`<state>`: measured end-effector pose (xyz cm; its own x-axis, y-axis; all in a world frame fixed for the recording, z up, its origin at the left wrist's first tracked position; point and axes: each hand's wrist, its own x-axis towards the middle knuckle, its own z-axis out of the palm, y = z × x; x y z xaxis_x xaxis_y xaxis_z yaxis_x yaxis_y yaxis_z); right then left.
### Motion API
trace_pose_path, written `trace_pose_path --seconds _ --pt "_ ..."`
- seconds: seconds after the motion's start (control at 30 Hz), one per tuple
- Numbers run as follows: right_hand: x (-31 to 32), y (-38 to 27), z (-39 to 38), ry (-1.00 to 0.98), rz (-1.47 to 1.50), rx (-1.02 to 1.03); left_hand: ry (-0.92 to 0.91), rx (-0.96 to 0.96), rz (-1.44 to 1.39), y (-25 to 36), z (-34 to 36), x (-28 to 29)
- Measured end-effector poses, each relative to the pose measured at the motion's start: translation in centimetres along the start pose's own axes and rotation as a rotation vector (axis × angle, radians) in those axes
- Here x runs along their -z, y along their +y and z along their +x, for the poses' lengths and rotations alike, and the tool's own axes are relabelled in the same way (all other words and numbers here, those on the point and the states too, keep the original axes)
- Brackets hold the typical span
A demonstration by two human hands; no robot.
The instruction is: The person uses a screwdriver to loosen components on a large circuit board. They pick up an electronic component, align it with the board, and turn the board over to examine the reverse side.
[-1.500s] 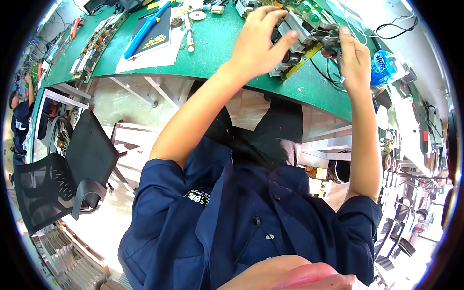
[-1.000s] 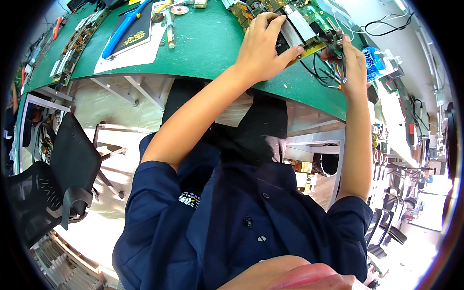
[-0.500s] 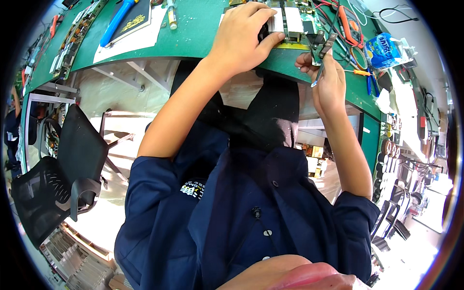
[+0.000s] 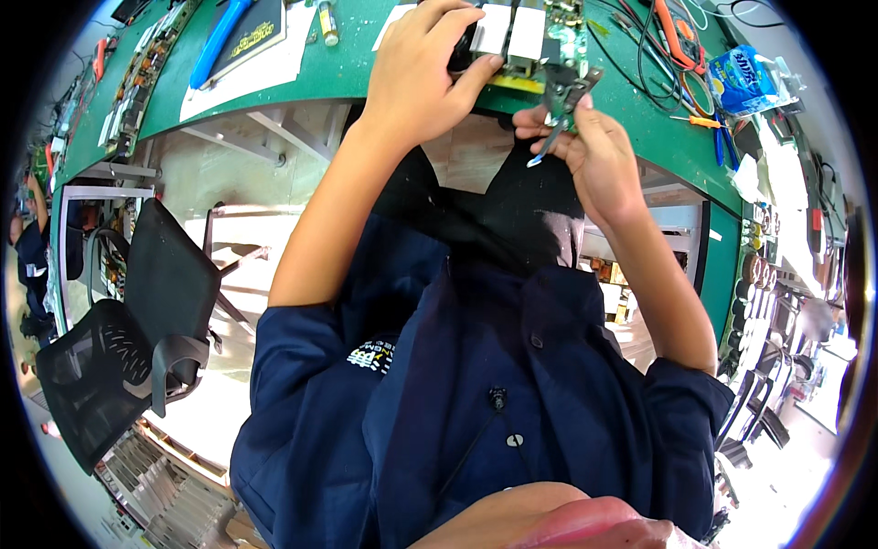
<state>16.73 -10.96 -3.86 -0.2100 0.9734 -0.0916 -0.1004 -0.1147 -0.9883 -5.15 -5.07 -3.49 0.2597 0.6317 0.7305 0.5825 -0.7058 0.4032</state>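
From the head view, I can see the left hand [image 4: 421, 78] bent around the left end of a circuit board [image 4: 569, 35], thumb apart from the fingers, clasping it near the front edge of the green workbench [image 4: 357, 69]. Pale blocks [image 4: 528, 35] stand on the board, probably heat sinks. The right hand [image 4: 594, 156] pinches a dark grey metal tool [image 4: 569, 90], its exact kind unclear, just off the board's near right corner. Over the last second and a half the board has swung from a slant to nearly square with the bench edge, which I'd judge makes that corner easier to reach. To the right lie an orange-edged multimeter [image 4: 679, 41], a blue packet [image 4: 739, 80] and an orange-handled screwdriver [image 4: 702, 122].
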Motion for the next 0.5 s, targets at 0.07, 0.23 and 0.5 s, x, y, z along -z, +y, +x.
trace_pose_path --seconds 0.07,0.23,0.5 --pt "-0.5 0.1 -0.2 0.004 -0.008 -0.002 0.037 -0.056 0.048 -1.6 -0.5 -0.8" --pt "0.8 0.7 -0.3 -0.030 0.028 -0.058 0.042 -0.076 0.064 -1.9 -0.9 -1.7" --pt "1.8 0.8 0.2 -0.042 -0.033 -0.236 -0.004 -0.028 0.088 -1.0 -0.8 -1.1"
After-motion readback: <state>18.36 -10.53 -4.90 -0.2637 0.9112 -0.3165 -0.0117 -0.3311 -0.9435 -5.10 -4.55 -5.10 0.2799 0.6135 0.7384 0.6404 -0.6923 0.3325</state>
